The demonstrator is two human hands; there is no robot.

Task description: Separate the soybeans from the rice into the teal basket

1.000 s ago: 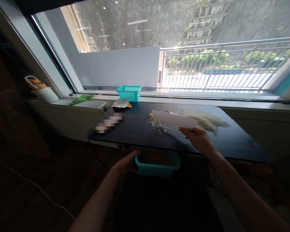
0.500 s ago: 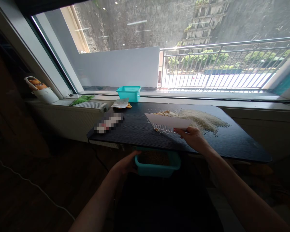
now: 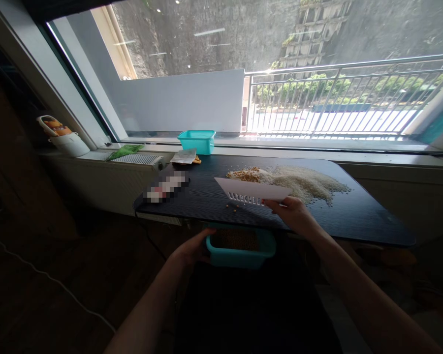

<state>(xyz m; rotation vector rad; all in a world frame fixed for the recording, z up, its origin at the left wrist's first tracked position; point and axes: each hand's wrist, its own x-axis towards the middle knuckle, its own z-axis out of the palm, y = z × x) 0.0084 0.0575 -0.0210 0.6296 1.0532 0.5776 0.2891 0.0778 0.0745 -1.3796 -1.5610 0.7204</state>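
Observation:
My right hand [image 3: 294,214] grips a white slotted scraper [image 3: 251,191] standing on edge on the black table [image 3: 354,216]. A few yellow grains [image 3: 232,207] lie just in front of the scraper. Behind it sits a heap of white rice [image 3: 306,180] with yellow kernels [image 3: 246,173] at its left end. My left hand [image 3: 192,250] holds the left side of a teal tub [image 3: 239,247] under the table's near edge; the tub contains yellowish grains.
A second teal tub [image 3: 197,141] stands on the window sill beyond the table. A silver packet [image 3: 184,156] and a blurred packet [image 3: 167,187] lie at the table's left. A white appliance [image 3: 66,140] and a green cloth [image 3: 124,151] rest on the radiator ledge.
My right hand has drawn the scraper toward me and leftward, away from the heap, dragging a few yellow grains toward the near edge. The left hand and the tub have stayed put.

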